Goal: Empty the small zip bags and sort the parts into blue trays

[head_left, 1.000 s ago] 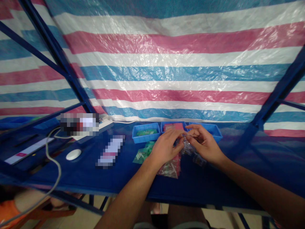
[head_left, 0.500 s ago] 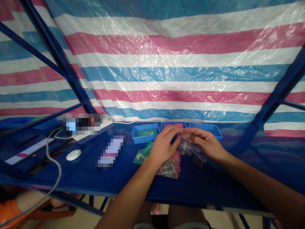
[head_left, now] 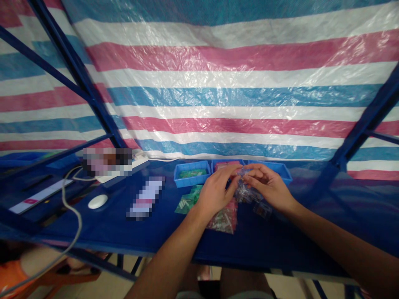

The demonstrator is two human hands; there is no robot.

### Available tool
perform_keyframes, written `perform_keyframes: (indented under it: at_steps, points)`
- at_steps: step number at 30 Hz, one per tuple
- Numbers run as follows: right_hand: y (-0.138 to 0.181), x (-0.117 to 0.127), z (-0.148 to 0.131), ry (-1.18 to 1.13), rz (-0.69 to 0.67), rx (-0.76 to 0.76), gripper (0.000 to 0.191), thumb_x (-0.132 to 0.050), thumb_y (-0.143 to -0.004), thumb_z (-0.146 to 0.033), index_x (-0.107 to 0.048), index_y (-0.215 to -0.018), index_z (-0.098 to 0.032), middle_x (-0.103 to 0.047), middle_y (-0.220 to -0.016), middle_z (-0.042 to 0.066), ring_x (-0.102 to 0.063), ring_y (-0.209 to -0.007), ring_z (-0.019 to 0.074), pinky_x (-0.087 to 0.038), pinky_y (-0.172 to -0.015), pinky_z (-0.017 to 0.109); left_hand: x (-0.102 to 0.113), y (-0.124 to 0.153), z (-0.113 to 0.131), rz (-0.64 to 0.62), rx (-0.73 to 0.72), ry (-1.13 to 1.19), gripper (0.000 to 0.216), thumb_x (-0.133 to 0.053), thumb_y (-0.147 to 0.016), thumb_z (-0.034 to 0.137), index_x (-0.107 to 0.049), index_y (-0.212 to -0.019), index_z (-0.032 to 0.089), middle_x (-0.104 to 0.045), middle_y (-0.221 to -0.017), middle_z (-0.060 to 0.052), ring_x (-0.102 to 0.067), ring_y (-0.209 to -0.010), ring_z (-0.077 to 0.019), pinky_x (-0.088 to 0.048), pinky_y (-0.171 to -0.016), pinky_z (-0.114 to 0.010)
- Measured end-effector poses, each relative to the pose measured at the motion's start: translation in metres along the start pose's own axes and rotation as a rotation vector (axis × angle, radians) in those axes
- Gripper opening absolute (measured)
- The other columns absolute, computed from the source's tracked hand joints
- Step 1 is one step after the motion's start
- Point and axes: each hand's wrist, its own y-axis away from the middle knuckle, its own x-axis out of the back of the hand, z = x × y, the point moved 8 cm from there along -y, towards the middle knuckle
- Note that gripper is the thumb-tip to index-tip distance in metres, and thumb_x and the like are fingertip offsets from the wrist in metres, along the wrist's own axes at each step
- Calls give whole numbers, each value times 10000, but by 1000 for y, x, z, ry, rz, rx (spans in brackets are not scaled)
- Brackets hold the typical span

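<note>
My left hand (head_left: 216,192) and my right hand (head_left: 270,187) meet over the dark blue table (head_left: 106,224). Together their fingertips pinch a small clear plastic bag (head_left: 242,171), held just above the table. Under the hands lie a pile of clear bags (head_left: 247,194), a reddish bag (head_left: 225,218) and a green bag (head_left: 188,201). Behind the hands stand three blue trays in a row: the left tray (head_left: 190,173) holds green pieces, the middle tray (head_left: 225,164) reddish ones, and the right tray (head_left: 280,169) is partly hidden by my right hand.
A striped blue, pink and white tarp (head_left: 218,83) hangs behind the table, framed by dark blue bars (head_left: 77,70). At the left lie a white mouse (head_left: 97,201) with its cable, a flat dark device (head_left: 37,195) and blurred items. Someone in orange (head_left: 12,274) sits low left.
Both hands stayed close together over the bags. The fingers shifted slightly as they worked the small clear bag, and the pinch rose a little toward the trays.
</note>
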Motion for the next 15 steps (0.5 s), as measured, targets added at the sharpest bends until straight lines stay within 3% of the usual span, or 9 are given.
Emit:
perform_keyframes:
  at_steps: [2, 6, 8, 11, 13, 15]
  points:
    - [1, 0, -1, 7, 14, 20, 453, -827, -890, -477, -668, -1273, -295, -763, -885, 0, -694, -804, 191, -567, -780, 331, 0, -1, 2, -18, -23, -13, 266, -544, -1071, 247, -632, -1321, 232, -747, -1244, -91, -712, -1189, -243, -565, -1075, -404]
    - [0, 10, -8, 193, 55, 101, 317, -734, -962, -491, -735, -1183, -265, -770, -903, 25, -694, -777, 194, -563, -747, 326, 2, -2, 0, -17, 2, -32, 259, -534, -1073, 256, -640, -1307, 216, -740, -1226, -104, -702, -1184, -248, -570, -1060, -411]
    - [-2, 23, -16, 376, 103, 176, 296, -679, -998, -488, -750, -1174, -260, -775, -929, 42, -706, -797, 212, -563, -737, 335, 3, -1, -3, -7, 37, -47, 305, -528, -1077, 267, -605, -1365, 206, -732, -1232, -111, -702, -1170, -247, -575, -1049, -413]
    - [-6, 46, -32, 776, 182, 329, 354, -628, -1023, -441, -709, -1318, -264, -774, -1007, 66, -718, -865, 253, -568, -743, 366, 3, 0, -7, -14, 63, -89, 323, -518, -1081, 279, -590, -1385, 198, -725, -1246, -119, -705, -1154, -250, -574, -1053, -427]
    - [-9, 62, -39, 1020, 233, 415, 408, -602, -1028, -400, -663, -1396, -237, -777, -1046, 92, -726, -948, 296, -575, -848, 426, 3, 1, -8, -18, 60, -114, 312, -520, -1078, 278, -600, -1369, 202, -726, -1251, -120, -709, -1153, -253, -575, -1057, -434]
    - [-14, 74, -38, 1229, 245, 443, 332, -563, -1037, -374, -724, -1280, -216, -782, -1085, 125, -708, -1040, 345, -556, -942, 488, 4, 1, -8, -12, 53, -131, 304, -526, -1073, 272, -610, -1357, 208, -733, -1249, -117, -715, -1151, -253, -582, -1049, -430]
